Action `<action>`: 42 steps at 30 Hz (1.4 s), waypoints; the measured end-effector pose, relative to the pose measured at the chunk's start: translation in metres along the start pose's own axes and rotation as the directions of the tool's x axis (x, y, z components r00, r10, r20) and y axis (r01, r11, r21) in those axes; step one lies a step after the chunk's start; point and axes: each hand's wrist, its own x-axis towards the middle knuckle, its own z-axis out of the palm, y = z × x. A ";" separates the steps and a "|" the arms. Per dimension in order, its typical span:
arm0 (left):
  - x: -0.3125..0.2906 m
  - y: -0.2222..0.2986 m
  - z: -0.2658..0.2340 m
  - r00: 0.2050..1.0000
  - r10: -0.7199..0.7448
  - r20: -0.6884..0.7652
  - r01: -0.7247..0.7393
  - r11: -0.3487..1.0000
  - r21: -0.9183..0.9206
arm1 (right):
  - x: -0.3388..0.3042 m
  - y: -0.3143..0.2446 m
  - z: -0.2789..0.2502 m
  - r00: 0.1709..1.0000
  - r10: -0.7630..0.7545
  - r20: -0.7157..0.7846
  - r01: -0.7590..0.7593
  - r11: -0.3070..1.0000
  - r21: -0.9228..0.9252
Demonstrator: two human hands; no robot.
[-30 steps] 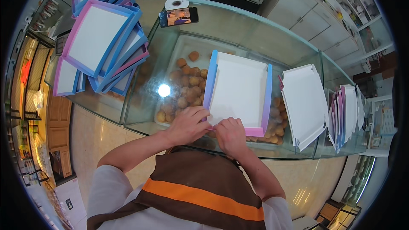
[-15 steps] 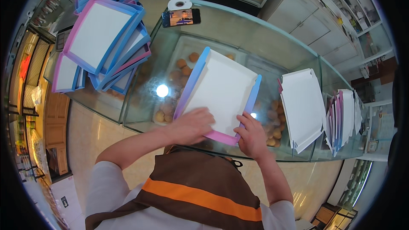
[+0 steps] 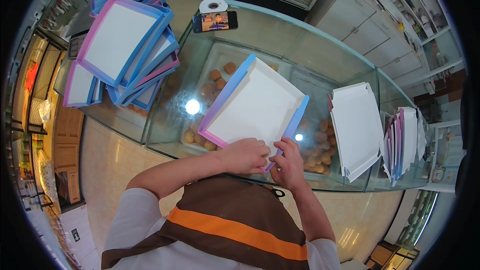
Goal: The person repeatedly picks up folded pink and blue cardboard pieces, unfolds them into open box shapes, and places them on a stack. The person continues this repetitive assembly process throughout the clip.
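Observation:
A shallow cardboard box tray (image 3: 260, 102), white inside with blue-to-pink outer walls, lies tilted on the glass counter in front of me. Its two long side walls stand up, and the far edge looks flat. At its near right corner my fingers meet. My left hand (image 3: 244, 156) is curled over the near wall, close to the corner. My right hand (image 3: 288, 164) pinches the same corner from the right side. The exact fold between my fingertips is partly hidden by them.
Folded blue and pink trays (image 3: 120, 40) are piled on the left. Flat white box blanks (image 3: 356, 130) lie at the right, with more blanks (image 3: 400, 142) beyond. A phone (image 3: 215, 21) leans on a white roll (image 3: 213, 5) at the back. Round baked goods (image 3: 320, 157) show beneath the glass.
The tray has turned clockwise, its near right corner now closer to me. My left hand has slid right along the near wall to join my right hand at the corner.

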 end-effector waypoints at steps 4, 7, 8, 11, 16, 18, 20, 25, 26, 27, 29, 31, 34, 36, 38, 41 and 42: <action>-0.004 -0.001 0.016 1.000 -0.005 0.020 0.005 1.000 -0.009 | -0.003 -0.016 -0.007 1.000 0.017 -0.015 -0.016 0.999 0.042; -0.003 -0.001 0.012 0.999 0.005 0.049 -0.004 0.999 -0.035 | -0.012 -0.021 -0.003 0.999 -0.017 0.046 0.016 1.000 0.025; -0.003 0.001 0.009 0.998 0.008 0.064 -0.005 0.999 -0.044 | -0.014 -0.021 0.000 0.997 -0.028 0.073 0.027 1.000 0.013; -0.004 0.005 0.004 0.998 -0.018 0.064 0.018 1.000 0.010 | -0.016 -0.020 0.005 0.996 -0.072 0.049 0.074 0.996 -0.043; -0.002 0.026 -0.005 0.939 0.000 -0.344 0.095 0.961 0.258 | 0.005 -0.041 -0.016 0.999 -0.012 -0.038 0.012 1.000 0.002; 0.002 0.035 -0.029 0.842 -0.005 -0.539 0.157 0.959 0.237 | 0.019 -0.054 -0.035 0.981 0.036 -0.191 -0.016 0.994 0.104; -0.007 0.046 -0.053 0.701 -0.082 -0.709 0.210 0.973 0.095 | 0.028 -0.058 -0.049 0.901 0.125 -0.415 -0.005 0.961 0.278; -0.017 0.055 -0.069 0.322 -0.759 -0.566 -0.334 0.469 -0.818 | 0.018 0.009 -0.043 0.583 0.777 -0.237 -0.114 0.368 0.923; -0.022 0.049 -0.064 0.379 -0.806 -0.455 -0.458 0.264 -0.849 | 0.015 0.020 -0.046 0.551 0.831 -0.080 -0.071 0.142 0.987; -0.041 0.021 -0.038 0.495 -0.732 -0.469 -0.517 0.186 -0.835 | 0.018 0.020 -0.056 0.681 0.733 -0.003 0.050 -0.043 0.998; -0.061 0.006 -0.030 0.639 -0.661 -0.394 -0.399 0.153 -0.904 | 0.022 0.009 -0.065 0.615 0.788 -0.017 0.083 -0.042 0.996; -0.066 0.013 -0.048 0.670 -0.717 -0.193 -0.030 0.234 -0.972 | 0.024 0.002 -0.067 0.551 0.833 -0.058 0.064 0.027 0.998; -0.049 0.034 -0.075 0.657 -0.636 -0.405 -0.113 0.449 -0.886 | 0.013 0.007 -0.056 0.692 0.710 -0.131 -0.095 0.270 0.958; -0.045 0.039 -0.082 0.608 -0.659 -0.443 -0.056 0.522 -0.851 | 0.004 0.004 -0.050 0.741 0.661 -0.113 -0.168 0.346 0.923; -0.040 0.043 -0.086 0.556 -0.659 -0.507 -0.047 0.584 -0.810 | 0.002 -0.004 -0.047 0.732 0.669 -0.128 -0.173 0.363 0.915; -0.036 0.049 -0.091 0.485 -0.647 -0.589 -0.040 0.656 -0.754 | 0.008 -0.023 -0.056 0.712 0.680 -0.178 -0.089 0.337 0.937; -0.039 0.052 -0.093 0.472 -0.656 -0.590 0.003 0.670 -0.742 | 0.010 -0.028 -0.063 0.759 0.624 -0.185 -0.064 0.355 0.933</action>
